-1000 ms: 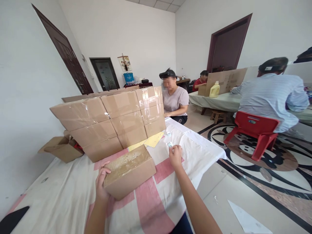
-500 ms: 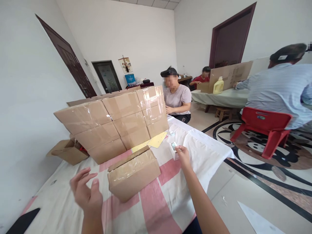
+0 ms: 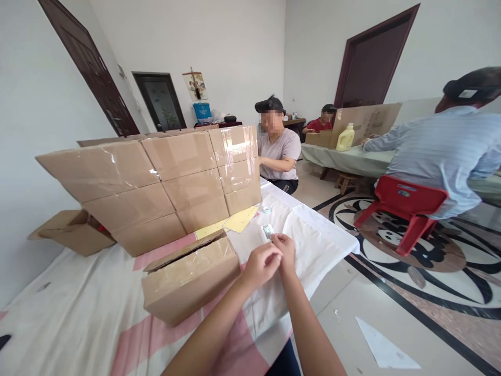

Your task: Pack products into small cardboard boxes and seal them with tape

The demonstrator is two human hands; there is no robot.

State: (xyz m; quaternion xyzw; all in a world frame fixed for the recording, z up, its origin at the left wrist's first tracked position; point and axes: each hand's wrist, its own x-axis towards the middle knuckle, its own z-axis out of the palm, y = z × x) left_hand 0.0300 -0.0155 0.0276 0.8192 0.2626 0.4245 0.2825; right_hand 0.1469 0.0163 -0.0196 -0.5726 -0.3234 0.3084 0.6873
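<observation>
My left hand (image 3: 261,265) and my right hand (image 3: 285,249) meet over the right part of the cloth-covered table (image 3: 309,219), both with fingers pressed together. Whatever lies between the fingertips is too small to make out. Just beyond my right fingers is a small white box (image 3: 266,230) with a greenish top, partly hidden by them. Left of my hands sits a long cardboard box (image 3: 191,282), a narrow dark gap showing along its top back edge. A yellow sheet (image 3: 240,220) lies behind it.
Stacked cardboard boxes (image 3: 156,183) wrapped in clear film stand across the table's back. An open carton (image 3: 76,230) is at far left. A person (image 3: 279,149) sits beyond the stack. At right, another person sits on a red chair (image 3: 407,201) near a yellow bottle (image 3: 345,138).
My left hand, earlier spread open left of the long box, has moved right and closed beside my right hand. The view has shifted, so the boxes appear further left.
</observation>
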